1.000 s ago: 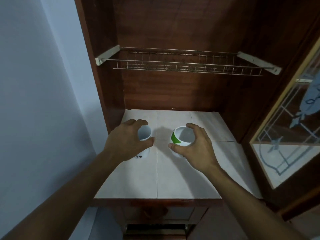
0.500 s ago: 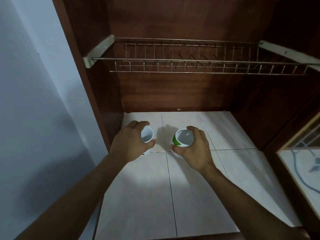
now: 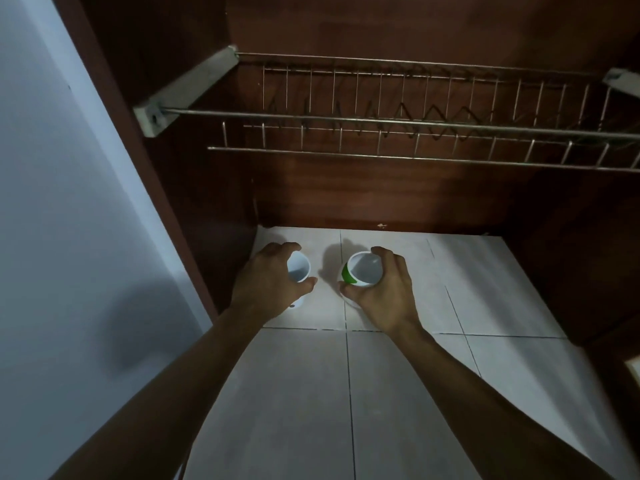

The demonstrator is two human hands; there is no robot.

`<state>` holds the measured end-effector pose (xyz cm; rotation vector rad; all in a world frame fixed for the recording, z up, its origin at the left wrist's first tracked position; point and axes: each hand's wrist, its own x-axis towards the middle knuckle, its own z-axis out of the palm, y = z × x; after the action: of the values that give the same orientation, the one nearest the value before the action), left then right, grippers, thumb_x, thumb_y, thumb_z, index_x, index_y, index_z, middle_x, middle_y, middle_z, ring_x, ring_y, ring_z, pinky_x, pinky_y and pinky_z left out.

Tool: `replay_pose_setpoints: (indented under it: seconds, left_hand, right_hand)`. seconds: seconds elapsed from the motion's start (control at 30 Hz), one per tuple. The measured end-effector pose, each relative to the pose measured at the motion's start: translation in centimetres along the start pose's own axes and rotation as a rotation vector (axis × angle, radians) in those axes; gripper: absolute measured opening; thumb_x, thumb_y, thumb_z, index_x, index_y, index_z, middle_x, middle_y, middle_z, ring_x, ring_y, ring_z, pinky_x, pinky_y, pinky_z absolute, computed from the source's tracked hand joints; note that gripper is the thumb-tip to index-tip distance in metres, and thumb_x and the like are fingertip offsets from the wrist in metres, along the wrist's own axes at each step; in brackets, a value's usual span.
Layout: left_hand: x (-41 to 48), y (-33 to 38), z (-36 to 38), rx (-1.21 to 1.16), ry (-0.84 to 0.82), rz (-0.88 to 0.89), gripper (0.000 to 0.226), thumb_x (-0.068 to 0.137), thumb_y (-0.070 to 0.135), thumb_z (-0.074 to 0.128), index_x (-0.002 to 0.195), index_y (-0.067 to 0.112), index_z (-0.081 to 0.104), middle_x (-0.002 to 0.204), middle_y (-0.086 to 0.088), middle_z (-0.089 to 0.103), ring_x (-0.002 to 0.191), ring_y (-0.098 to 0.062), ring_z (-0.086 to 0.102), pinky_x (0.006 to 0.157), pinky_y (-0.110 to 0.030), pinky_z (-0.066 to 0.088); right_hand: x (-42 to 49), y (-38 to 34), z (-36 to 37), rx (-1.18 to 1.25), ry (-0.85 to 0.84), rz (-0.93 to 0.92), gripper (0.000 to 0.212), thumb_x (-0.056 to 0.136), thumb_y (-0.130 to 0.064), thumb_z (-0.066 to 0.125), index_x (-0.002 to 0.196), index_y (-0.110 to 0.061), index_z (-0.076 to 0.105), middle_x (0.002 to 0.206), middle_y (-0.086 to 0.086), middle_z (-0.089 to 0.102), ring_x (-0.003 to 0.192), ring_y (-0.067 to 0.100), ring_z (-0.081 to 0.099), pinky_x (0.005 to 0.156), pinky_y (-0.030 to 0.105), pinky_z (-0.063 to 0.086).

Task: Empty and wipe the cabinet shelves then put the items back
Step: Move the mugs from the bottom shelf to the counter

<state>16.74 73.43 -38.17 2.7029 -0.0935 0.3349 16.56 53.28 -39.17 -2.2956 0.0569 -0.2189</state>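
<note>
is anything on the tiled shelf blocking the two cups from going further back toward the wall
Nothing visible does. The left hand grips the white cup and the right hand the green and white cup; the tiled shelf behind them is bare up to the back panel. The wire rack hangs well above.

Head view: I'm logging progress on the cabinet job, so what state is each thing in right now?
White cup: upright, empty, on the tiled shelf, gripped by the left hand.
Green-and-white cup: upright, empty, gripped by the right hand.
Tiled shelf: bare apart from the two cups.
Wire rack: mounted above the shelf, nothing on it.
</note>
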Motion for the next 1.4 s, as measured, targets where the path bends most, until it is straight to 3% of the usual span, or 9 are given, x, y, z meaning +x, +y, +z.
replay_pose_setpoints:
  seconds: [0.27,0.8,0.97,1.1,1.27,1.4]
  left_hand:
    - [1.6,-0.6,1.2,-0.002,-0.032,-0.049,0.066,0.075,0.06,0.073,0.128,0.025,0.054,0.129,0.001,0.061,0.111,-0.021,0.059,0.099,-0.037,0.049]
    - [2.2,-0.2,1.4,-0.09,-0.085,-0.125,0.073,0.075,0.056,0.075,0.135,0.023,0.049,0.141,0.001,0.052,0.124,-0.022,0.051,0.106,-0.036,0.041]
    - [1.7,-0.1,0.6,-0.146,-0.025,-0.04,0.084,0.071,0.052,0.081,0.142,0.022,0.047,0.152,0.001,0.04,0.136,-0.023,0.039,0.112,-0.043,0.038]
    - [0.9,0.5,0.2,-0.066,0.08,0.115,0.078,0.072,0.051,0.079,0.139,0.02,0.053,0.149,-0.003,0.045,0.139,-0.026,0.037,0.113,-0.046,0.035]
    - [-0.6,2.2,-0.6,0.044,0.115,0.24,0.072,0.079,0.049,0.072,0.141,0.023,0.049,0.15,-0.002,0.043,0.141,-0.026,0.034,0.117,-0.037,0.018]
    - [-2.1,4.6,-1.2,0.102,0.057,0.357,0.073,0.086,0.044,0.064,0.15,0.022,0.035,0.157,-0.001,0.032,0.148,-0.023,0.02,0.12,-0.039,0.01]
  right_hand:
    - [1.6,0.6,1.5,0.009,-0.025,-0.002,0.091,0.067,-0.045,0.086,0.14,-0.021,0.038,0.141,0.0,0.043,0.124,0.018,0.045,0.101,0.023,0.038]
    - [1.4,0.2,1.4,-0.029,-0.108,0.024,0.094,0.068,-0.051,0.083,0.143,-0.023,0.034,0.143,-0.002,0.041,0.127,0.02,0.045,0.105,0.029,0.04]
    - [0.7,-0.6,-0.3,-0.092,-0.189,0.016,0.11,0.065,-0.056,0.081,0.151,-0.022,0.021,0.155,0.0,0.028,0.141,0.022,0.034,0.111,0.035,0.036]
    - [-0.1,-1.0,-2.5,-0.174,-0.255,0.062,0.116,0.071,-0.056,0.077,0.155,-0.02,0.006,0.163,0.0,0.011,0.148,0.023,0.021,0.115,0.036,0.028]
    - [-1.3,-2.2,-5.1,-0.351,-0.265,0.022,0.109,0.079,-0.062,0.066,0.156,-0.02,0.001,0.165,-0.002,0.001,0.15,0.021,0.014,0.117,0.036,0.025]
    - [-3.2,-2.8,-7.3,-0.558,-0.2,-0.119,0.1,0.087,-0.061,0.057,0.156,-0.016,0.001,0.165,0.003,-0.005,0.151,0.021,0.001,0.122,0.04,0.012]
